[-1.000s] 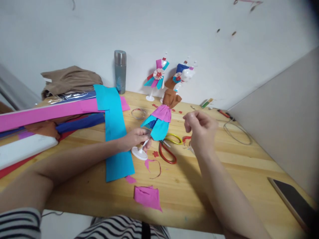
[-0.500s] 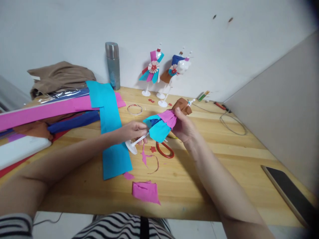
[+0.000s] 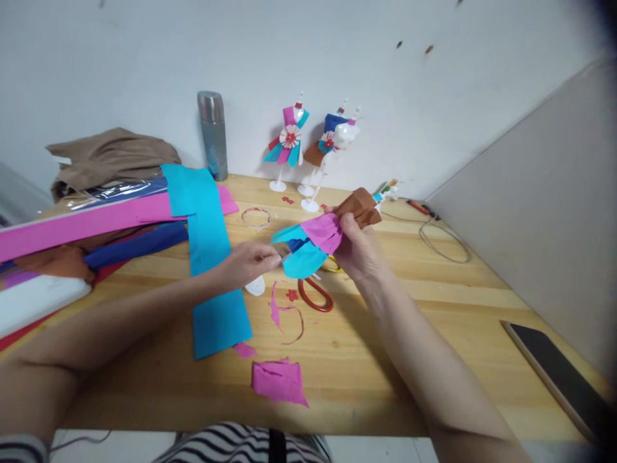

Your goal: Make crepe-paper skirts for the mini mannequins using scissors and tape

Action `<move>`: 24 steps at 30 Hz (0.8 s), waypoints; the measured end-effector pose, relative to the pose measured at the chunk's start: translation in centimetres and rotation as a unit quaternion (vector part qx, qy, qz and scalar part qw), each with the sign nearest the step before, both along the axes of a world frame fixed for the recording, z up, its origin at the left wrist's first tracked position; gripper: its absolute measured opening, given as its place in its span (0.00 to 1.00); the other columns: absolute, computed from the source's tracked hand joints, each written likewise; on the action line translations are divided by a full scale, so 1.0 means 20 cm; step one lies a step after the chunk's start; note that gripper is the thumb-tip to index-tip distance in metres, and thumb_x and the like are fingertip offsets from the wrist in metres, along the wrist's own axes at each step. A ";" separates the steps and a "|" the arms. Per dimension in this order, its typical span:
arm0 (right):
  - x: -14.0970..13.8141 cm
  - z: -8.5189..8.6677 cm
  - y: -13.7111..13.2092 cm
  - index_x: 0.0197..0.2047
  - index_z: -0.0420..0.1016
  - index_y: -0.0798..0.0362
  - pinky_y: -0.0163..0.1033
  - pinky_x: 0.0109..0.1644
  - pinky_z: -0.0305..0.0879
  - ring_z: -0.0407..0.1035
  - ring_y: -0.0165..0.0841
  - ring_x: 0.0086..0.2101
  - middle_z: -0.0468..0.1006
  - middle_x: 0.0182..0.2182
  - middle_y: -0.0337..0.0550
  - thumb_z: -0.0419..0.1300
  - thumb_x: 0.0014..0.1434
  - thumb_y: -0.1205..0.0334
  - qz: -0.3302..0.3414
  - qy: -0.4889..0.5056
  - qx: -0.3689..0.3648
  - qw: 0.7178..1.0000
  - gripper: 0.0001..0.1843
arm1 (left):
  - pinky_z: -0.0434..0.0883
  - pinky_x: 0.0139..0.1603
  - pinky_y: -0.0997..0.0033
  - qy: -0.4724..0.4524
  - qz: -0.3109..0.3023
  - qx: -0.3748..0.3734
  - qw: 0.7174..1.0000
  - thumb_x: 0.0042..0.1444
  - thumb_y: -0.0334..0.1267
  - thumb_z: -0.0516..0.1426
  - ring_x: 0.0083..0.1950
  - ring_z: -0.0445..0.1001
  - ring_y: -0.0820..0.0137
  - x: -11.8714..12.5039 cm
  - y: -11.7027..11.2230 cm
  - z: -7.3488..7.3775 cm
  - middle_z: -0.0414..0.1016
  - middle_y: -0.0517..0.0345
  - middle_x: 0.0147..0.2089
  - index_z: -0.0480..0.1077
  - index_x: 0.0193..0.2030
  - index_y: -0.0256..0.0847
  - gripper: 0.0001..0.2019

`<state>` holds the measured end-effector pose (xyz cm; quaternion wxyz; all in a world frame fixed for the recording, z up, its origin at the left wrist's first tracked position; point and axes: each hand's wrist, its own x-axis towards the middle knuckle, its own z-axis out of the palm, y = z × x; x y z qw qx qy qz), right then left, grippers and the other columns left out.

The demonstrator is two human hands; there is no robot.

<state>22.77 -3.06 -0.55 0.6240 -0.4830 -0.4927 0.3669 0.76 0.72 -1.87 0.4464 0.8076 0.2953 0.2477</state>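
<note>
Mannequin (image 3: 322, 233) tilts over the table (image 3: 366, 373), your right hand (image 3: 361, 247) closed around its waist. Your left hand (image 3: 250, 262) bunches its fingers by the skirt (image 3: 304, 262); what they grip is unclear. You seem to be arranging the skirt, which calls for a steady waist next.

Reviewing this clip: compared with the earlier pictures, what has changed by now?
The right hand, apart from the dressed mannequin a second ago, now grips it at the waist. The mannequin has tipped further over to the right. The left hand stays by the skirt's hem. The scissors, turquoise strip and thermos stay put.
</note>
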 end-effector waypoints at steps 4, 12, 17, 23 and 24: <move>-0.01 0.03 -0.02 0.40 0.67 0.48 0.48 0.45 0.70 0.72 0.40 0.40 0.75 0.42 0.48 0.60 0.47 0.35 0.007 -0.003 0.007 1.000 0.27 | 0.56 0.25 0.77 -0.024 -0.072 -0.195 0.978 0.58 0.49 0.52 0.25 0.63 0.76 0.02 -0.03 -0.03 0.71 0.57 0.25 0.72 0.30 0.34 0.19; -0.07 0.13 -0.08 0.51 0.66 0.47 0.48 0.38 0.69 0.73 0.43 0.39 0.77 0.39 0.49 0.54 0.49 0.30 0.092 -0.025 -0.037 0.995 0.35 | 0.58 0.22 0.77 -0.054 -0.109 -0.320 0.940 0.53 0.51 0.58 0.21 0.64 0.78 0.02 -0.08 -0.07 0.72 0.57 0.23 0.70 0.31 0.34 0.18; -0.06 0.14 -0.07 0.49 0.68 0.45 0.48 0.39 0.67 0.72 0.42 0.40 0.76 0.40 0.48 0.43 0.57 0.33 0.073 -0.006 -0.088 0.993 0.30 | 0.57 0.20 0.78 -0.056 -0.103 -0.307 0.944 0.51 0.53 0.58 0.19 0.63 0.79 0.02 -0.05 -0.06 0.70 0.59 0.21 0.68 0.27 0.35 0.20; -0.04 0.07 -0.03 0.37 0.70 0.48 0.43 0.33 0.66 0.71 0.38 0.32 0.75 0.31 0.44 0.54 0.52 0.34 0.032 0.029 -0.045 0.998 0.26 | 0.59 0.23 0.77 -0.105 -0.022 -0.279 0.954 0.56 0.48 0.55 0.22 0.63 0.78 0.02 -0.05 -0.02 0.69 0.58 0.22 0.66 0.23 0.34 0.19; -0.05 0.05 -0.04 0.33 0.70 0.50 0.41 0.32 0.64 0.69 0.36 0.30 0.74 0.28 0.42 0.57 0.52 0.39 -0.016 0.001 -0.016 1.000 0.21 | 0.59 0.23 0.77 -0.109 -0.008 -0.272 0.956 0.56 0.47 0.55 0.21 0.62 0.79 0.02 -0.05 -0.02 0.68 0.59 0.22 0.66 0.22 0.34 0.19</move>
